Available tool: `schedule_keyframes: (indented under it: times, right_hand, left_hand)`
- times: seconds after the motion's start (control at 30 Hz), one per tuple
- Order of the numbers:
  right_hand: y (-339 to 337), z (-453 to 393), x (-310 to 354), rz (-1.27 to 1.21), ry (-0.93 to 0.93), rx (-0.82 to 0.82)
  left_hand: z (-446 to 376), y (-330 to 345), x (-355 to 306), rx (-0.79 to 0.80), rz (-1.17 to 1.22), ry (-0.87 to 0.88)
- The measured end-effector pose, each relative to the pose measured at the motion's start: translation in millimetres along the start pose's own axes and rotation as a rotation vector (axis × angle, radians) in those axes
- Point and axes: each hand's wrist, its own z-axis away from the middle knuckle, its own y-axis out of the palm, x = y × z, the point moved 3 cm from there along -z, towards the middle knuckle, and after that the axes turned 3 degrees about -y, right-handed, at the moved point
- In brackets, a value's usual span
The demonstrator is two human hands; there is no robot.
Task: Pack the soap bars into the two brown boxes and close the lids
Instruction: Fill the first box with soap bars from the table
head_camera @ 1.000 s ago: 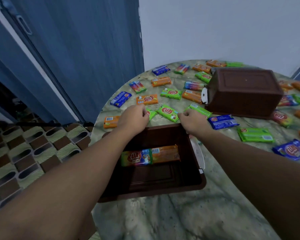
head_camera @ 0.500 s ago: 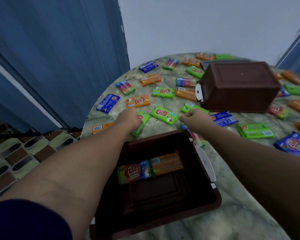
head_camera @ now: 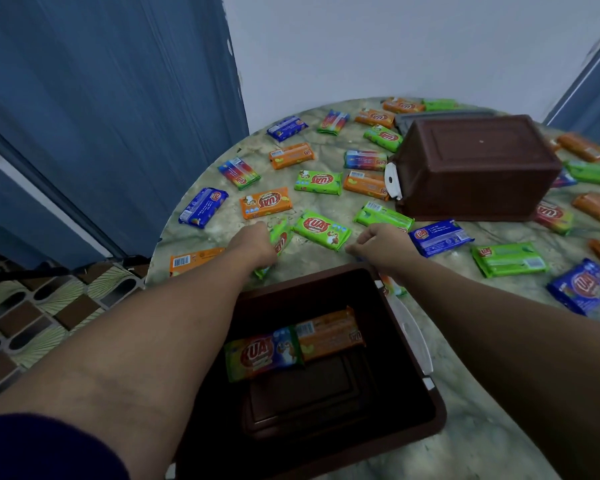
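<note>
An open brown box (head_camera: pixel 440 420) stands at the near edge of the table. Inside lie a multicolour soap bar (head_camera: pixel 264 353) and an orange soap bar (head_camera: pixel 329 332). The second brown box (head_camera: pixel 475 168) sits bottom-up at the back right. Just beyond the open box, my left hand (head_camera: pixel 253 244) closes on a green soap bar (head_camera: pixel 281 240) that is tilted under its fingers. My right hand (head_camera: pixel 381 245) has curled fingers at the corner of another green soap bar (head_camera: pixel 323 230). A further bar (head_camera: pixel 392 287) lies half hidden under my right wrist.
Several wrapped soap bars in orange, green, blue and multicolour are spread over the round marble table (head_camera: pixel 482 445). A blue bar (head_camera: pixel 440 237) lies right of my right hand. A blue door (head_camera: pixel 101 116) and a tiled floor (head_camera: pixel 49 306) are at the left.
The view has tipped down and the open box now sits closer. My left hand has settled on the tilted green bar. My right hand has moved left towards the other green bar.
</note>
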Motion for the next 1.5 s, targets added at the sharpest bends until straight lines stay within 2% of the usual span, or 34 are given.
schedule_keyframes:
  times: [0.1, 0.2, 0.33, 0.7, 1.0, 1.2, 1.5]
  right_hand:
    - [0, 1, -6, 0.144, 0.03, 0.001]
    - [2, 1, -11, 0.278, 0.091, 0.013]
    - [11, 2, -19, 0.346, 0.07, -0.003]
    - [1, -3, -29, 0.23, 0.168, -0.07]
    - [-36, 14, 7, 0.039, 0.039, -0.174]
    - [-41, 46, 30, 0.028, -0.06, -0.229]
    - [-19, 84, 44, 0.104, -0.221, -0.133]
  left_hand:
    - [4, 5, -10, 0.064, 0.049, 0.07]
    - [7, 2, -16, 0.055, 0.141, 0.068]
    - [16, -2, -27, 0.056, 0.228, 0.088]
    - [29, -5, -40, 0.024, 0.379, 0.091]
    - [59, -26, -55, -0.09, 0.427, 0.187]
    - [96, -37, -57, -0.186, 0.39, 0.291]
    - [154, -33, -28, -0.278, 0.306, 0.256]
